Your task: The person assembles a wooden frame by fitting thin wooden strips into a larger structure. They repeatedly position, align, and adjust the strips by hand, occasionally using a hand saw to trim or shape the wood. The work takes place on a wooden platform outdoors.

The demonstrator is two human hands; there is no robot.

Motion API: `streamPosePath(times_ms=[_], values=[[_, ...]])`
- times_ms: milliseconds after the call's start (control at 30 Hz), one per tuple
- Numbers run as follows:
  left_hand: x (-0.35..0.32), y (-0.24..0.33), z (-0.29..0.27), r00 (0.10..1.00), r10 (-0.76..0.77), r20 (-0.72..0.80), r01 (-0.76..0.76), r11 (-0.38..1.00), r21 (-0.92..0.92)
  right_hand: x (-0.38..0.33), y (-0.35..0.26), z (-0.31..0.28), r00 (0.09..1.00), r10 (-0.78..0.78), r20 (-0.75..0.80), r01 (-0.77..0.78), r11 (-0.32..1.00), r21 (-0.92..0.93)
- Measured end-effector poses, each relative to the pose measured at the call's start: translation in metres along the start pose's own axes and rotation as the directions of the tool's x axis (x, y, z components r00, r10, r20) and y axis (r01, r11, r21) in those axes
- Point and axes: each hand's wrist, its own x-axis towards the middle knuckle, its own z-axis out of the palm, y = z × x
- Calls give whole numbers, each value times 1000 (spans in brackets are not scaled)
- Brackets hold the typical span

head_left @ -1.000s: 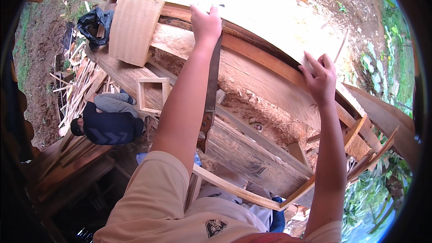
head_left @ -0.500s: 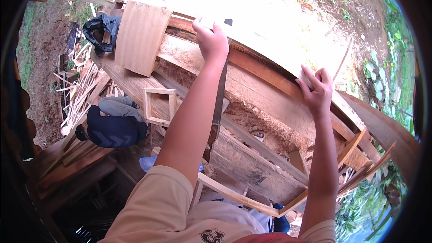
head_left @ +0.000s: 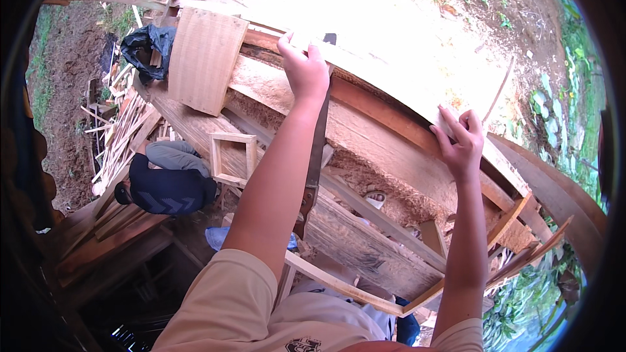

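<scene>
Slight downward shift in view of left hand (head_left: 304, 73) and right hand (head_left: 462, 146) since the earlier frame. At their fingertips, a pale board (head_left: 505, 161) alongside a reddish-brown beam (head_left: 385, 117). Right: apparently pinching its edge; left: curled, grip unclear. Probably stiff, fairly light; best held by the long edge. Beware saw (head_left: 318, 143) beneath left wrist; open room beyond, over sunlit ground (head_left: 417, 32).

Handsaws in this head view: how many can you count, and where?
1 handsaw: its dark blade runs from beside the left hand back toward the wearer's body. Others may be hidden from this view.
</scene>
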Motion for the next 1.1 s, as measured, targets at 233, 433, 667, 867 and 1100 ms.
streamPosePath(times_ms=[233, 433, 667, 867, 1100], values=[[3, -8, 0, 997, -65, -35, 63, 997, -54, 4, -1, 2, 1000, 7, 18, -6, 1000, -18], [2, -4, 0, 997, -77, -26, 76, 997, -31, 5, -6, 1, 999, 21, 34, -20, 1000, -21], [0, 1, 1, 998, -64, -22, 66, 995, 77, 4, -6, -2, 999, 30, -15, -30, 999, 30], [-1, 5, 3, 996, -84, -23, 86, 985, 149, 7, -6, -2, 999, 15, -41, -13, 999, 51], [-1, 12, 1, 992, -125, -13, 126, 984, 127, 7, -9, -1, 999, 37, -30, -35, 997, 63]])
